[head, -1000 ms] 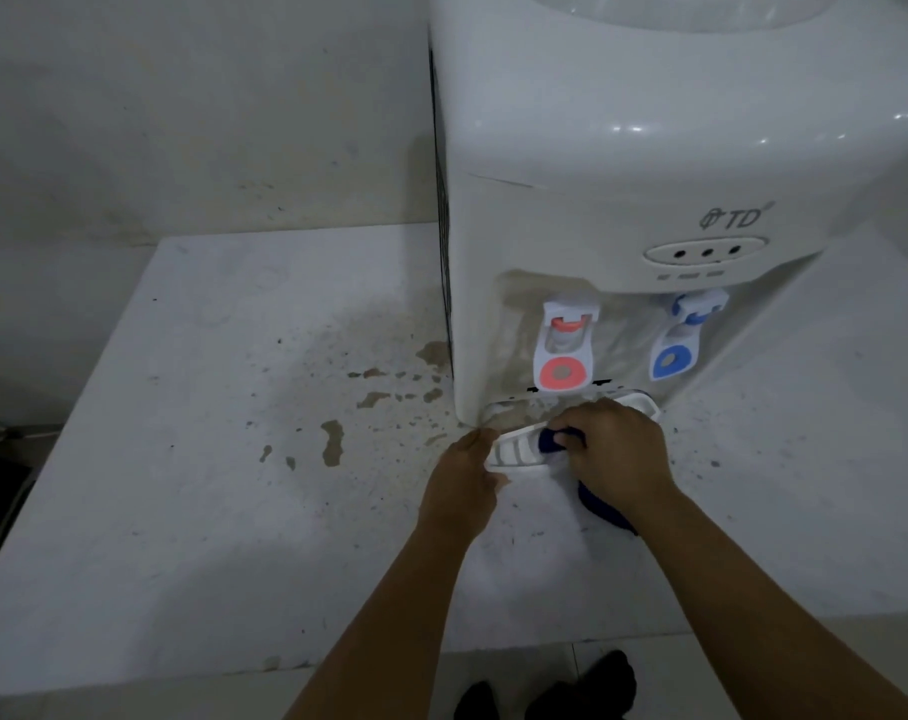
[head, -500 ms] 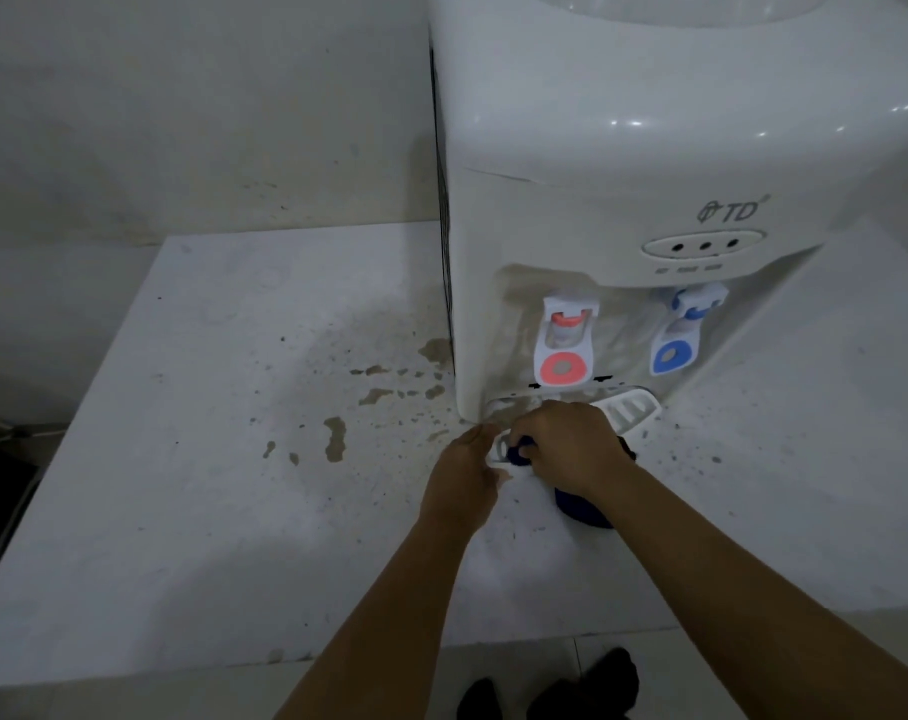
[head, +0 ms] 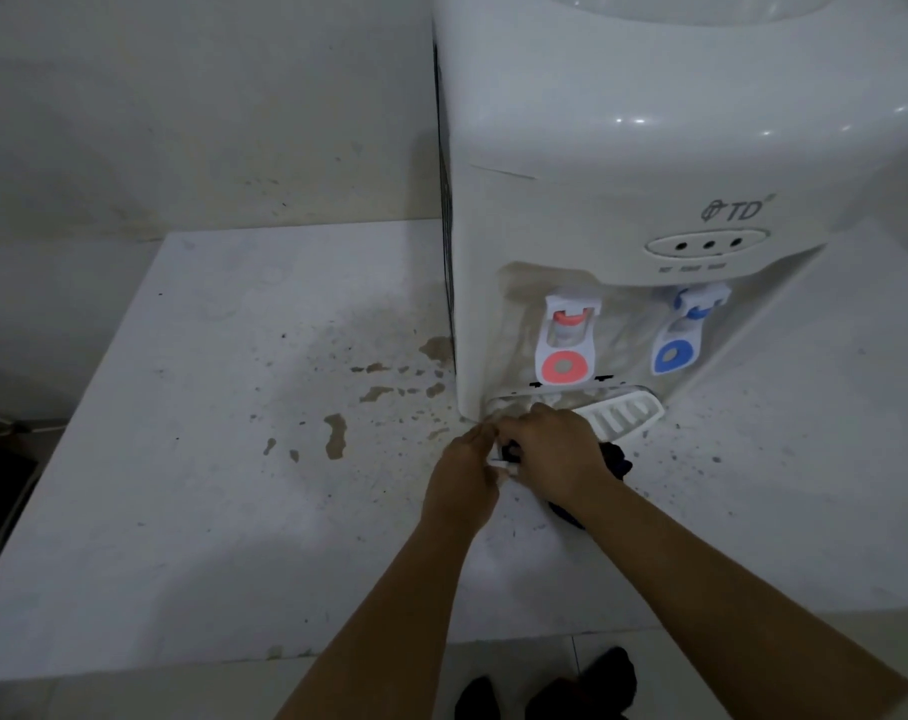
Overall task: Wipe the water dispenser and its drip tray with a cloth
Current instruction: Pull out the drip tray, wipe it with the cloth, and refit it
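Observation:
A white water dispenser [head: 623, 163] stands on a white counter [head: 192, 485], with a red tap [head: 566, 345] and a blue tap [head: 678, 340]. Its white slotted drip tray [head: 623, 418] is pulled partly out at the base and lies slanted. My right hand [head: 555, 454] grips a dark blue cloth [head: 615, 459] and presses it on the tray's left end. My left hand [head: 464, 478] holds the tray's left edge, fingers curled on it. Most of the cloth is hidden under my right hand.
Brown stains and specks [head: 337, 433] mark the counter left of the dispenser. A plain wall [head: 181, 106] rises behind. The counter's front edge runs near the bottom, with dark shoes [head: 587, 683] on the tiled floor below.
My right hand with the cloth has slid left along the drip tray, uncovering the tray's right end. My left hand has stayed at the tray's left edge.

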